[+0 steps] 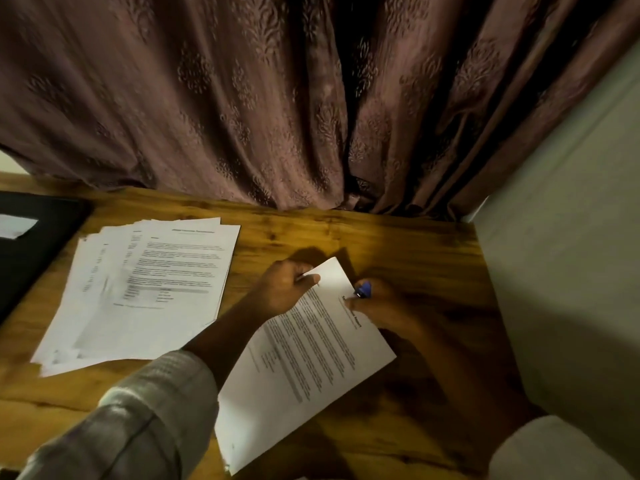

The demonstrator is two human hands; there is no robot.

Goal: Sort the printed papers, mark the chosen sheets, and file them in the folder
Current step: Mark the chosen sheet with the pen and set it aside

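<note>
A single printed sheet (304, 368) lies tilted on the wooden table (415, 244) in front of me. My left hand (284, 289) pinches its far corner between thumb and fingers. My right hand (381, 306) grips a blue pen (363, 289) with its tip at the sheet's top edge, near the heading. A fanned stack of printed papers (145, 289) lies to the left. Further left sits a dark folder (31, 237) with a white label, cut off by the frame's edge.
A mauve patterned curtain (242, 98) hangs along the table's far edge. A pale wall (571, 237) bounds the table on the right.
</note>
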